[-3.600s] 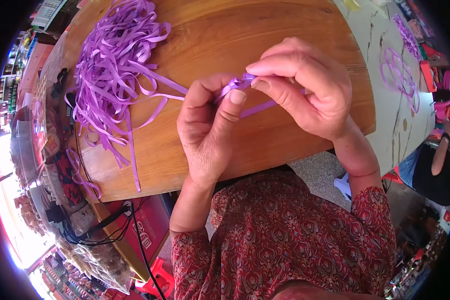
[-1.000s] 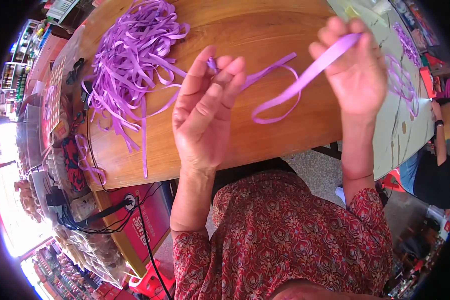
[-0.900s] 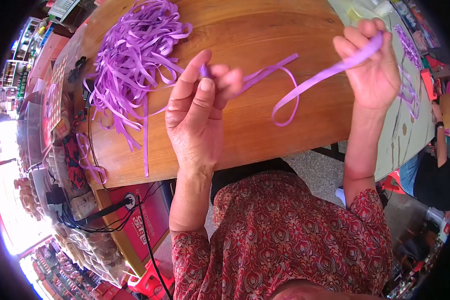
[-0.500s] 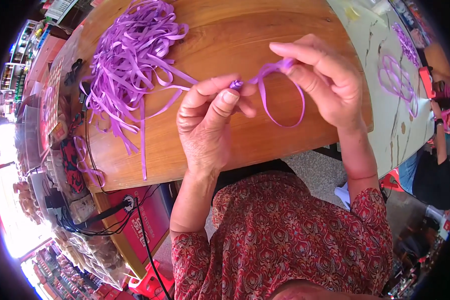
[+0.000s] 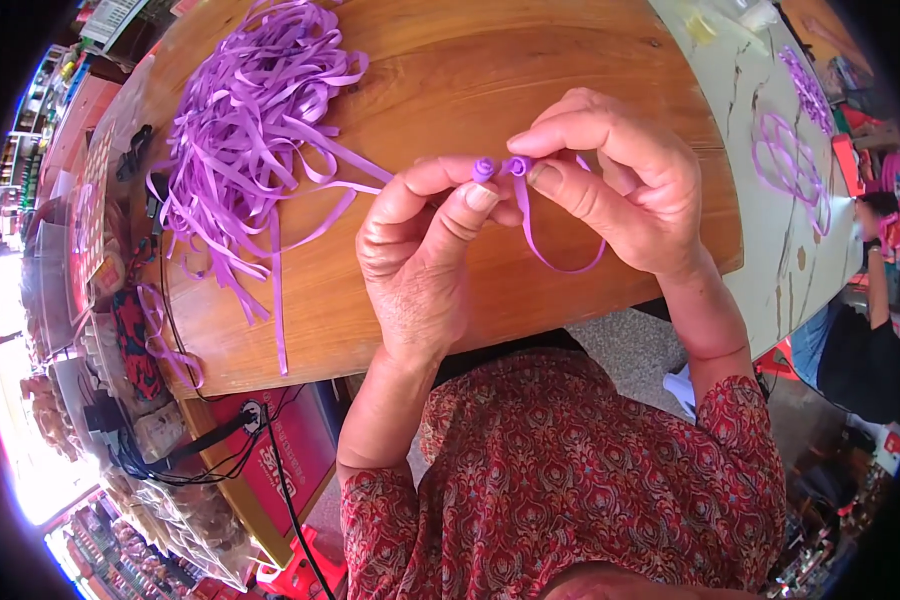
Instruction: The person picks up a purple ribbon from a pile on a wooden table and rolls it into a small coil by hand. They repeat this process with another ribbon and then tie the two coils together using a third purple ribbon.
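The left hand (image 5: pixel 415 265) pinches one purple coil (image 5: pixel 484 169) between thumb and fingers. The right hand (image 5: pixel 630 190), pinched likewise, grips a second coil (image 5: pixel 518 167), positioned just right of the first. A ribbon loop (image 5: pixel 570 270) hangs below the right fingertips. Beyond, left, the ribbon pile (image 5: pixel 240 125) lies on the wooden surface (image 5: pixel 440 60), nearer the left hand.

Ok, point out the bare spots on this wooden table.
The wooden table is bare at its far side, between the purple ribbon pile and white marbled table; a smaller patch lies nearer, between pile and left hand. Crowded: upper left, by the pile; middle, by left hand and right hand.
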A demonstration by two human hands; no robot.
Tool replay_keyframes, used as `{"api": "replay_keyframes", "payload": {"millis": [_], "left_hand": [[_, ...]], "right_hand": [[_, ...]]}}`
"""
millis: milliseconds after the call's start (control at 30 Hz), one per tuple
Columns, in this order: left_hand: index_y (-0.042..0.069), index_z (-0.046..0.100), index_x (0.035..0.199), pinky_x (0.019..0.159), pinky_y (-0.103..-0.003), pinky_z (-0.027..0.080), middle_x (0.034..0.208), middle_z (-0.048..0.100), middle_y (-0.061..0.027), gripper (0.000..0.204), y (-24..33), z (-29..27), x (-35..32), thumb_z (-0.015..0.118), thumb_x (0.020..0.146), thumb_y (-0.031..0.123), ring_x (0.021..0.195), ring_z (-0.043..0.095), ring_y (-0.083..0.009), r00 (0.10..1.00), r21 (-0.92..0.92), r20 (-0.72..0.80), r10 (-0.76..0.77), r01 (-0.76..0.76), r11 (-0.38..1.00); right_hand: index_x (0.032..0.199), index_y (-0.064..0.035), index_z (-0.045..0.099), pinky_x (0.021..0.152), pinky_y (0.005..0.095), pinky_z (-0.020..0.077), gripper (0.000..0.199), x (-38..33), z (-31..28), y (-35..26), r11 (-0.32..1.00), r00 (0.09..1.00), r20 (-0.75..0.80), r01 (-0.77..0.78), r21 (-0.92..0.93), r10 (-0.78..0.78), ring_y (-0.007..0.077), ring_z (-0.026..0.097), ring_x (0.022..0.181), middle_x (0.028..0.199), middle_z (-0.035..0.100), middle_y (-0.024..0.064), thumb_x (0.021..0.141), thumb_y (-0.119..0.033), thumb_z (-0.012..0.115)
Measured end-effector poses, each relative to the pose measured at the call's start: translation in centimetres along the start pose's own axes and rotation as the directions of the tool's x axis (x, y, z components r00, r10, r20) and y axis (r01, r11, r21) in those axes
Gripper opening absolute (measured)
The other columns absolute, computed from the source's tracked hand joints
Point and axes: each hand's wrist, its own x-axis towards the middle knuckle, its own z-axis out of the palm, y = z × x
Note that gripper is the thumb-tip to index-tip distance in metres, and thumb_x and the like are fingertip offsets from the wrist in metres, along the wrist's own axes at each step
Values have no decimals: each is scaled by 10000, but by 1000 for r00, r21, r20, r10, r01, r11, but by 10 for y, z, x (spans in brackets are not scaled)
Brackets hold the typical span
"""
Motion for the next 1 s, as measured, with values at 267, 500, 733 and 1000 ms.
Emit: {"api": "replay_keyframes", "payload": {"millis": [267, 500, 733, 1000], "left_hand": [[-15, 628, 955, 653, -245, 433, 790, 573, -40, 127, -4, -2, 2, 572, 889, 78, 689, 532, -120, 992, 358, -16, 124, -110, 927], [-22, 633, 949, 708, -278, 467, 853, 594, -59, 125, -13, -7, 6, 596, 868, 66, 734, 552, -135, 992, 227, -57, 112, -96, 969], [-18, 644, 971, 716, -278, 468, 888, 607, -81, 141, -14, -7, 7, 607, 857, 57, 757, 562, -149, 993, 238, -21, 113, -105, 965], [9, 666, 943, 748, -218, 414, 856, 574, -21, 128, -13, -5, 6, 647, 817, -3, 798, 513, -93, 997, 219, -9, 79, -75, 973]], "right_hand": [[939, 29, 629, 613, 230, 400, 156, 0, 1, 4, 999, 999, -30, -38, -16, 38, 119, 527, 710, 825, 586, 81, 791, 63, 598], [919, 26, 631, 585, 232, 404, 143, -1, 1, 12, 961, 995, 1, 97, -259, -100, 136, 529, 693, 793, 582, 85, 781, 60, 618], [901, 18, 628, 579, 236, 403, 123, -2, 5, 14, 954, 992, -35, 111, -279, -125, 139, 520, 683, 797, 574, 81, 780, 34, 644], [886, 4, 625, 608, 257, 420, 124, 1, 2, 13, 904, 978, 8, 194, -382, -206, 181, 530, 717, 810, 584, 82, 768, 24, 654]]}}
